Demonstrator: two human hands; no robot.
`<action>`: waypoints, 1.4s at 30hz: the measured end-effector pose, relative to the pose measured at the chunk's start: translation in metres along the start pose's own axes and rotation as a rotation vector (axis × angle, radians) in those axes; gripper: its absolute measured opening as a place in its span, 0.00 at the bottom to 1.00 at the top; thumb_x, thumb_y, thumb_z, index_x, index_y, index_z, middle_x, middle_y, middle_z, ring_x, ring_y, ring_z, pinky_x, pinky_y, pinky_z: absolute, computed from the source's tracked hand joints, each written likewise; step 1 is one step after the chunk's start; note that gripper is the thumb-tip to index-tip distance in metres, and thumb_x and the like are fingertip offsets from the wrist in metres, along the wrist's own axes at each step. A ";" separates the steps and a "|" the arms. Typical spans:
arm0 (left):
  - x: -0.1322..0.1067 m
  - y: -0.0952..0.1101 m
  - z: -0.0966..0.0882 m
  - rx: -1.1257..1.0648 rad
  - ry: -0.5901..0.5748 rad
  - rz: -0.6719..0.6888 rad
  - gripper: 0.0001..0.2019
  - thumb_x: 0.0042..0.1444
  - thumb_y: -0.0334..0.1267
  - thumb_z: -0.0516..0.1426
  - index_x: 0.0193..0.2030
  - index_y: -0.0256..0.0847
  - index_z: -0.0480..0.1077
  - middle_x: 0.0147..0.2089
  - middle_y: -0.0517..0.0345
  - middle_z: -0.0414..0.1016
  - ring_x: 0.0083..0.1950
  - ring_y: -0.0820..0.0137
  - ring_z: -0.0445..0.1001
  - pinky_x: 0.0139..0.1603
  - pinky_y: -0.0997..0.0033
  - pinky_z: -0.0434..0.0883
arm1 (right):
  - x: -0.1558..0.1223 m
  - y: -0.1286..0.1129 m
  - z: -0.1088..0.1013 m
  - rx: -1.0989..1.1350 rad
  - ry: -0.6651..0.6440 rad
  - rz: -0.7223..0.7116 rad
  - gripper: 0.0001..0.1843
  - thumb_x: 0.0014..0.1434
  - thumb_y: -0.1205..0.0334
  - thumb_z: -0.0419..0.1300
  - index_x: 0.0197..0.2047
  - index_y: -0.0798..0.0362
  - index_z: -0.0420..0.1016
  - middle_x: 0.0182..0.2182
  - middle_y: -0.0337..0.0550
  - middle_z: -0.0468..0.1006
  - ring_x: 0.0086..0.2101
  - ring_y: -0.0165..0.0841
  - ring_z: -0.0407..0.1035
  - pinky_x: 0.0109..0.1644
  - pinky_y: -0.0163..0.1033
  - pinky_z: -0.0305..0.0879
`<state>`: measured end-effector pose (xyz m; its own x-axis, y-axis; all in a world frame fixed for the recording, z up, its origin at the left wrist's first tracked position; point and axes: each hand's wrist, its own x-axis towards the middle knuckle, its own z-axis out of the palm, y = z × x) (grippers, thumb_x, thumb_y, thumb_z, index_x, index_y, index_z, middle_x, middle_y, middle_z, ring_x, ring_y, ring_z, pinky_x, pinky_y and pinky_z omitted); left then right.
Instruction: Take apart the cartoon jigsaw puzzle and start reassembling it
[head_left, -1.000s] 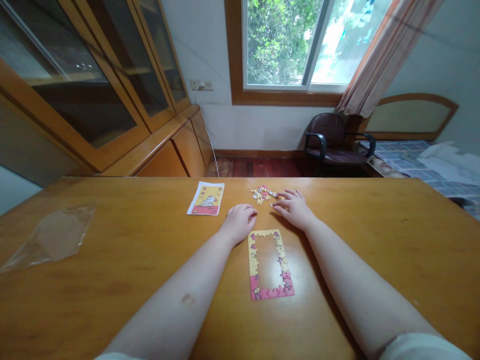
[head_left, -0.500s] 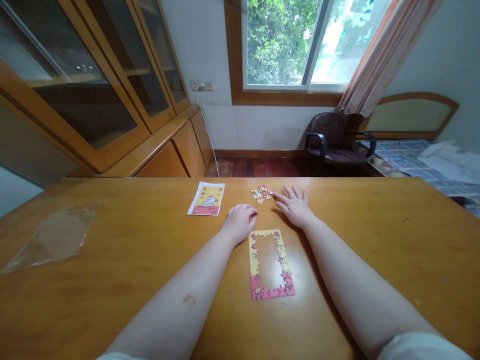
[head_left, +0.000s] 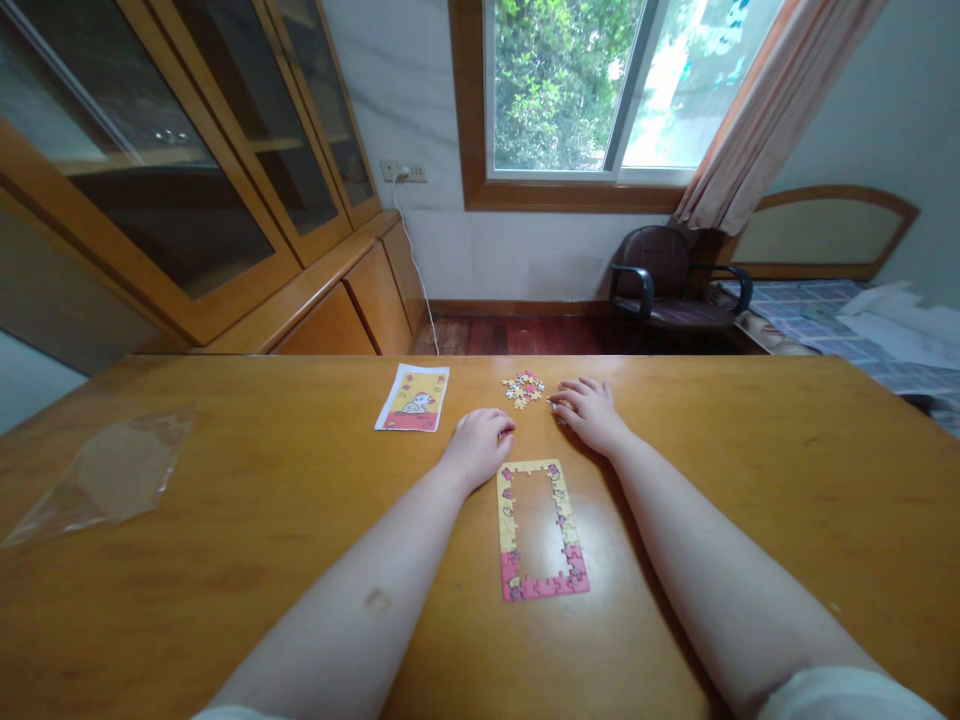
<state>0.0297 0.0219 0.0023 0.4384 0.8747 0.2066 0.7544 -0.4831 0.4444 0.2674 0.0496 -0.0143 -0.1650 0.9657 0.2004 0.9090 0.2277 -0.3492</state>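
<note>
Beside the top left corner of the puzzle frame (head_left: 508,535), my left hand (head_left: 480,447) rests on the table with curled fingers. A small reddish bit shows at its fingertips, apparently a puzzle piece (head_left: 506,432). My right hand (head_left: 591,414) lies just right of the pile of loose puzzle pieces (head_left: 523,388), its fingers apart and slightly bent. Its fingertips touch a pale puzzle piece (head_left: 553,402), partly hidden under them. The joined border is yellow above and pink below, with bare table inside it.
A picture card (head_left: 412,398) with a white animal on yellow and pink lies left of the pile. A clear plastic bag (head_left: 112,468) lies on the left of the wooden table (head_left: 300,520). Beyond the far edge stand a cabinet (head_left: 300,250) and an armchair (head_left: 656,270).
My right hand has drawn slightly right, away from the pile, and its fingers have bent. A pale piece now shows apart from the pile at its fingertips. My left hand has stayed put.
</note>
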 end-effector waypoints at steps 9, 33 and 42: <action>0.000 0.000 0.000 -0.002 -0.005 0.001 0.10 0.56 0.35 0.54 0.42 0.44 0.75 0.47 0.55 0.76 0.50 0.65 0.71 0.56 0.62 0.66 | 0.004 0.007 0.003 0.072 0.067 0.071 0.15 0.62 0.57 0.52 0.38 0.47 0.80 0.49 0.44 0.76 0.56 0.44 0.59 0.62 0.61 0.42; 0.000 0.000 0.000 -0.002 0.002 0.011 0.10 0.57 0.35 0.53 0.41 0.44 0.74 0.46 0.56 0.76 0.50 0.64 0.71 0.54 0.62 0.66 | 0.001 0.024 -0.010 0.225 0.271 0.399 0.27 0.63 0.49 0.43 0.31 0.53 0.78 0.32 0.48 0.79 0.36 0.39 0.70 0.40 0.40 0.60; 0.000 -0.001 0.001 0.006 -0.004 0.010 0.10 0.57 0.36 0.53 0.42 0.44 0.74 0.46 0.56 0.76 0.50 0.64 0.71 0.55 0.63 0.66 | 0.002 0.029 -0.004 0.344 0.279 0.468 0.27 0.63 0.44 0.41 0.31 0.53 0.74 0.31 0.46 0.79 0.34 0.37 0.70 0.38 0.38 0.59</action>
<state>0.0292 0.0229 0.0010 0.4478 0.8696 0.2080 0.7530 -0.4922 0.4368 0.2948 0.0576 -0.0200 0.3670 0.9145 0.1700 0.6787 -0.1383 -0.7213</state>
